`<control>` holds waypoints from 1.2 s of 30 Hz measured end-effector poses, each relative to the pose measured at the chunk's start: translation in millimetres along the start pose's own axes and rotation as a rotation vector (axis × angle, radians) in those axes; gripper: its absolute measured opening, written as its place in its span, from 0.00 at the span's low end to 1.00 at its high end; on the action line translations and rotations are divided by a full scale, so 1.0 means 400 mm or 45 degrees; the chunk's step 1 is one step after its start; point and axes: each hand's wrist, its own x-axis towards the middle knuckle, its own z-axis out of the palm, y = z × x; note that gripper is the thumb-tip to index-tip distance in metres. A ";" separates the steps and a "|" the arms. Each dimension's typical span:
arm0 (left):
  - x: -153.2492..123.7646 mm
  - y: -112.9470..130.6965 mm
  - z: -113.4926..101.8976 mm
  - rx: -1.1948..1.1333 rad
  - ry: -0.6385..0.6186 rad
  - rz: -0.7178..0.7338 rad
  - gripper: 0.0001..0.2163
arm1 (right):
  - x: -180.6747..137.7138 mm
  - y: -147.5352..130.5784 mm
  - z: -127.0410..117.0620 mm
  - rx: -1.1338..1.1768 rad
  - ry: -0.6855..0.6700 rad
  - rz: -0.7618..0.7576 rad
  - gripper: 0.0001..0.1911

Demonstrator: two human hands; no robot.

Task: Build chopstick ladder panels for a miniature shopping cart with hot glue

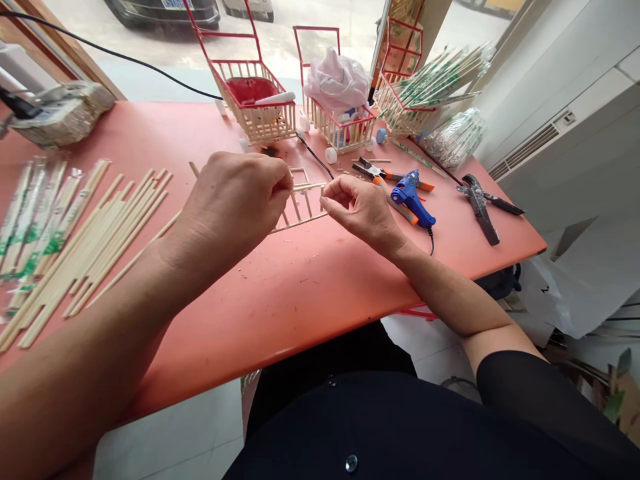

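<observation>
A small lattice frame of wooden sticks (300,210) lies on the salmon-pink table (280,293), just beyond my hands. My left hand (235,200) is closed in a pinch, its fingertips gripping the left end of a thin stick (307,187) that lies across the frame. My right hand (357,210) is curled with fingers pinched at the frame's right edge, at the same stick's other end. A pile of bare and wrapped chopsticks (75,233) lies to the left of my left arm.
A blue glue gun (413,197), orange-handled pliers (385,175) and black cutters (480,200) lie to the right. Three miniature stick shopping carts (255,100) (340,113) (400,93) stand at the back, with chopstick bundles (450,73). A wrapped packet (60,113) sits far left.
</observation>
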 end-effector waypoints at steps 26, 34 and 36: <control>-0.004 -0.004 0.009 -0.015 0.040 0.030 0.14 | 0.001 0.014 0.010 -0.028 0.010 -0.090 0.05; -0.005 -0.028 0.039 0.067 0.203 0.145 0.16 | 0.001 0.024 0.017 -0.064 0.024 -0.104 0.06; -0.006 -0.028 0.039 0.076 0.198 0.152 0.16 | 0.002 0.023 0.018 -0.087 0.029 -0.101 0.06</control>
